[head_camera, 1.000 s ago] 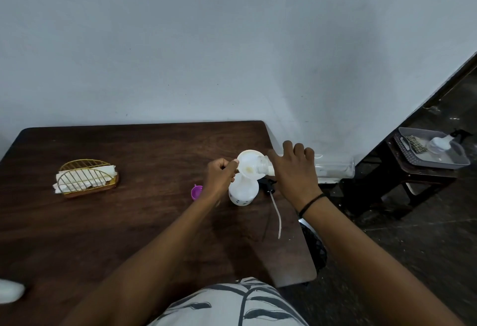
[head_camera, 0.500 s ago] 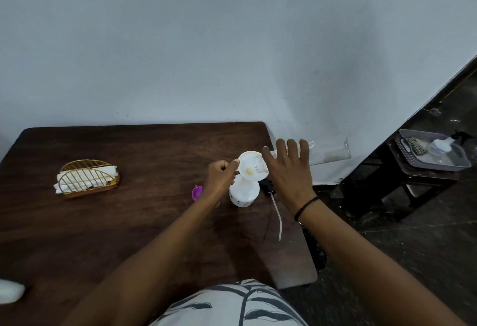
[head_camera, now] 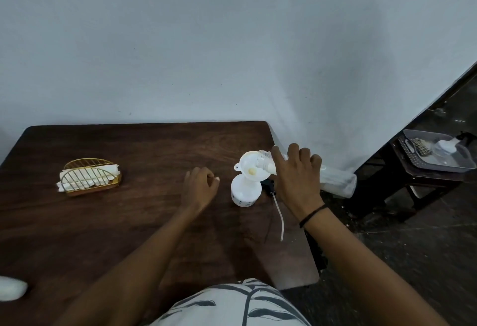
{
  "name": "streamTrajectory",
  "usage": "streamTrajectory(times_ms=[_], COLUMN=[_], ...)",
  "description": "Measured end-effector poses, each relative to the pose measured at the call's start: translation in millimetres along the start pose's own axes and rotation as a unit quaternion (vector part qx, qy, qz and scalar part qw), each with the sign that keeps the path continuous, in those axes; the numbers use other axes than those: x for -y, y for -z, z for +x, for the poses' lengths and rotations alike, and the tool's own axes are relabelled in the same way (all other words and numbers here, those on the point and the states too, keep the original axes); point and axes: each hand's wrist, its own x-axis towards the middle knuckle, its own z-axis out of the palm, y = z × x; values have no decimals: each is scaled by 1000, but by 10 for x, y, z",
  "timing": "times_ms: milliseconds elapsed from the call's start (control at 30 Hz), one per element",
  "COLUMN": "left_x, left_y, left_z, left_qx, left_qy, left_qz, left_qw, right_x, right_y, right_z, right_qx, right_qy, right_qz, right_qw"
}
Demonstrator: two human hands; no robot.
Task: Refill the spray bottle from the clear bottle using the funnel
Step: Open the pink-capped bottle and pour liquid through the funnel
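2 hands | right hand (head_camera: 296, 181) tips 1 clear bottle (head_camera: 335, 180) | 1 funnel (head_camera: 249, 168)

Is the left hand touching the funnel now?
Apart. The head view shows bare table between the left hand and the funnel.

Views: one — head-worn, wide-angle.
Position: above the near edge of the dark wooden table (head_camera: 103, 222), at the person's head.
Facing: forward and down — toward the pale wall (head_camera: 206, 42) behind the table.
Nearness: forearms reach out from the bottom edge; left hand (head_camera: 200, 187) and right hand (head_camera: 296, 178) lie mid-frame, the patterned shirt (head_camera: 232, 305) directly below the lens.
Margins: side stand with grey tray (head_camera: 413, 140) at far right; edges bowed.
Shared coverage: not applicable, single view.
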Motion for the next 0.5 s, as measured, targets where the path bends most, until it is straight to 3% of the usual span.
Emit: streamTrajectory(times_ms=[100, 267, 500], left_x=[129, 240, 371], left_y=[-18, -67, -144], left_z=[-55, -80, -115], left_qx=[103, 237, 199], left_qy=[29, 62, 28], left_qz=[134, 191, 170], left_qw=[985, 951, 965], right_x=[23, 31, -30], right_y=[6, -32, -39], right_z=[-38, -92, -42], right_qx=[27, -6, -2], right_qy=[-35, -4, 14], right_qz=[34, 22, 4], right_qw=[998, 1000, 1000])
